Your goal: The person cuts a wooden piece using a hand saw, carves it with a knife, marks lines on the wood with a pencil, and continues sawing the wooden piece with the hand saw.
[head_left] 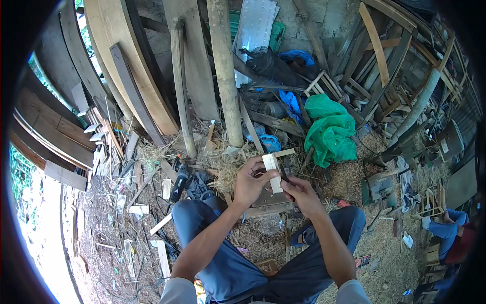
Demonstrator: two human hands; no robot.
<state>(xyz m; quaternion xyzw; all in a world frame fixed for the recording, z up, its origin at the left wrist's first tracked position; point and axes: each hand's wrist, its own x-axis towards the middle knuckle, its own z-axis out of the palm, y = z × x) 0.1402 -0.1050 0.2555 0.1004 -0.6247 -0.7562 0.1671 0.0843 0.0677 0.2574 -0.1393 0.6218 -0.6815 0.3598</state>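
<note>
A small pale wooden block (272,172) is held upright in front of me, above my crossed legs. My left hand (250,183) grips it from the left, with the thumb across its face. On the block's right side, my right hand (299,195) is closed around a thin dark tool (284,175) that touches or nearly touches the block. What kind of tool it is cannot be made out. Behind the block a thin pale wooden strip (286,152) sticks out to the right. Below the hands lies a low wooden board (266,210).
A black power tool (179,183) lies left of my knee. Green plastic sheeting (331,131) is heaped ahead on the right. Long planks (136,76) and a bamboo post (226,76) stand in front. Another person's legs (445,233) show at far right. Wood scraps litter the ground.
</note>
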